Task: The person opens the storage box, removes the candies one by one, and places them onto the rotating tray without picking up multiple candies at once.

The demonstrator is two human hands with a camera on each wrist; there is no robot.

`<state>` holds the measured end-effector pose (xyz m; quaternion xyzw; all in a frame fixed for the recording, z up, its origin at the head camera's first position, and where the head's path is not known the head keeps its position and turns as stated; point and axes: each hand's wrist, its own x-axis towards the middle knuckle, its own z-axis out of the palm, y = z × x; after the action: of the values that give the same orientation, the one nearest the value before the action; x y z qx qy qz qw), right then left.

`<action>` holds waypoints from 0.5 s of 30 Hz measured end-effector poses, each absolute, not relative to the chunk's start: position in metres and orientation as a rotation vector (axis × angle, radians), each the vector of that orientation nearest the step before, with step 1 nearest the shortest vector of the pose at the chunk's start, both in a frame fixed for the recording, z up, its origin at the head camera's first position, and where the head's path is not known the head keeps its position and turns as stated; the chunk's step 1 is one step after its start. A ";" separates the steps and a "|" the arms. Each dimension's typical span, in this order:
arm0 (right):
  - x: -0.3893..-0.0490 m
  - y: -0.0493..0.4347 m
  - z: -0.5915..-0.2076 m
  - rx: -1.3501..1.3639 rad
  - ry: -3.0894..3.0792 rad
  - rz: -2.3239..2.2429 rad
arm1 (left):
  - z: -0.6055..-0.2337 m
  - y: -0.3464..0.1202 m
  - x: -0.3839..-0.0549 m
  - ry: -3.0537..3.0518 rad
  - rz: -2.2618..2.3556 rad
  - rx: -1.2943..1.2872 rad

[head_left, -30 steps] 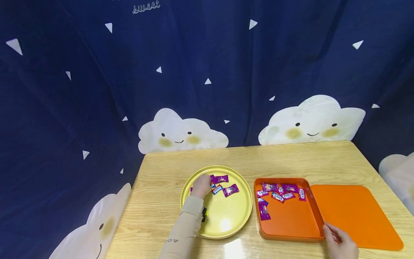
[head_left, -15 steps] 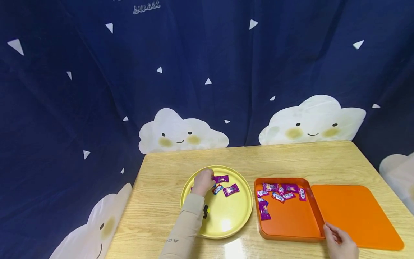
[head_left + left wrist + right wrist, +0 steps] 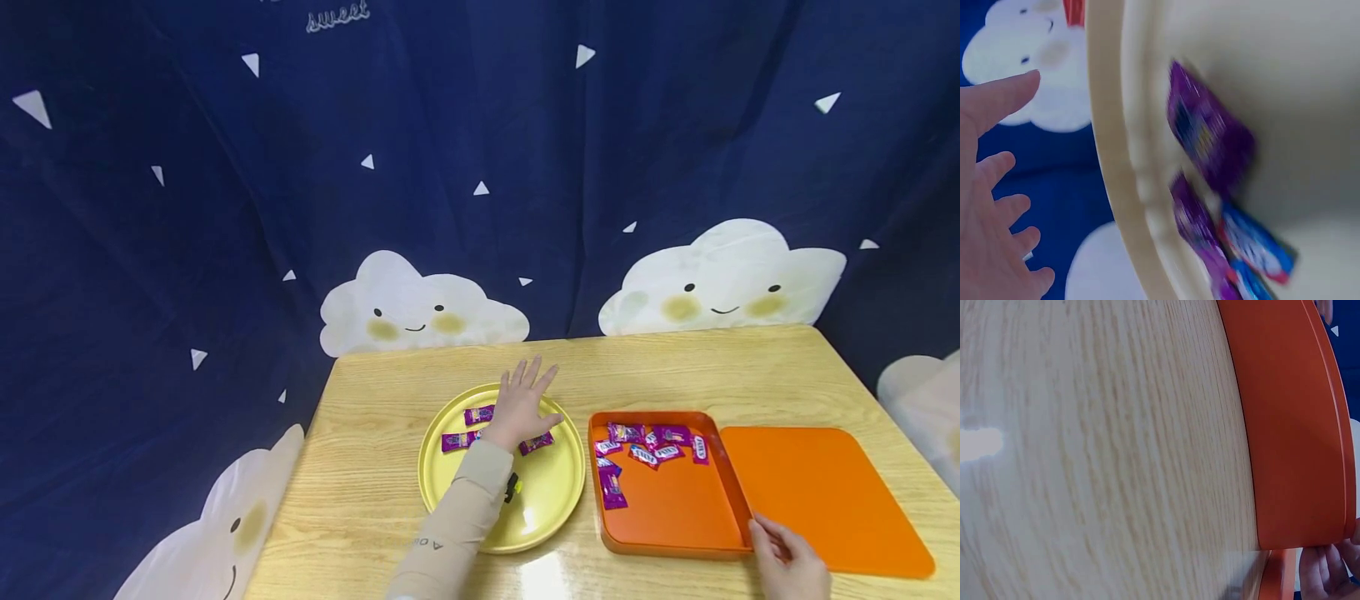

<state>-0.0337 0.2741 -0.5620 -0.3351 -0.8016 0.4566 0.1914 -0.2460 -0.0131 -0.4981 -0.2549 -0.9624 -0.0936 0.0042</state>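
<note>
My left hand is spread flat above the far part of a round yellow tray, fingers straight and holding nothing. Purple-wrapped candies lie in the tray around it, some hidden beneath the hand. In the left wrist view, a purple candy and a blue-and-red candy appear blurred beside the open fingers. My right hand grips the near right corner of a square orange box, thumb at the rim. Purple and white-labelled candies lie along the box's far and left sides.
A flat orange lid lies right of the box on the wooden table. Behind the table hangs a dark blue curtain with clouds and white triangles. A black strap piece shows at my left wrist.
My left hand was bent down among the candies at the tray's far left; it has moved right and spread its fingers. The right hand and the box have stayed put.
</note>
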 end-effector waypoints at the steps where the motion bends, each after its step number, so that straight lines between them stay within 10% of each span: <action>1: -0.034 0.274 -0.562 -0.940 -2.256 1.278 | -0.498 -0.008 -0.245 -3.013 -0.274 -0.820; 15: -0.034 0.273 -0.561 -0.932 -2.277 1.242 | -0.495 0.068 -0.226 -2.991 -0.059 -1.074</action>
<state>-0.0342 0.2729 -0.5606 -0.3318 -0.8110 0.4422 0.1914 -0.2260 0.0677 -0.4954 -0.3378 -0.9409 -0.0187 -0.0182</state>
